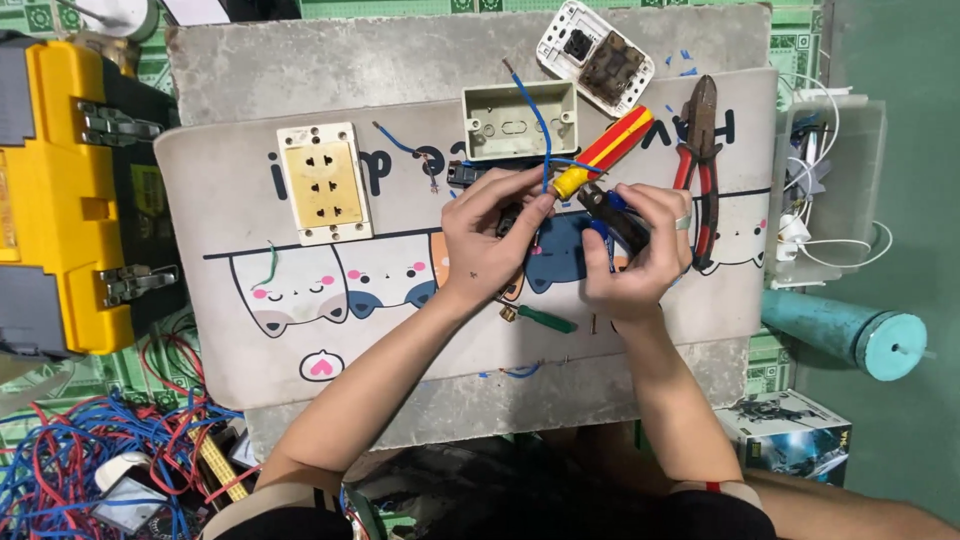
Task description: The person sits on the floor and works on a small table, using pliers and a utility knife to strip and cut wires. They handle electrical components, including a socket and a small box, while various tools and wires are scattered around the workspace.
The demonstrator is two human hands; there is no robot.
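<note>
While we look down at mat (250, 370), left hand (490, 240) pinches thin blue wire (543, 140) just below mounting box (520, 120); right hand (640, 250) clenched around dark pliers (612, 215), jaws near wire end; wire seems light, bendy, slippery in insulation; better hold close to end; red-yellow screwdriver (605, 150) lies right of box.

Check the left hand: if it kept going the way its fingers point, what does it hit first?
Likely the red-and-yellow screwdriver: the left hand points up and to the right, fingertips already at its yellow end beside the blue wire. Beyond lies the open junction box. Depth is uncertain.
</note>
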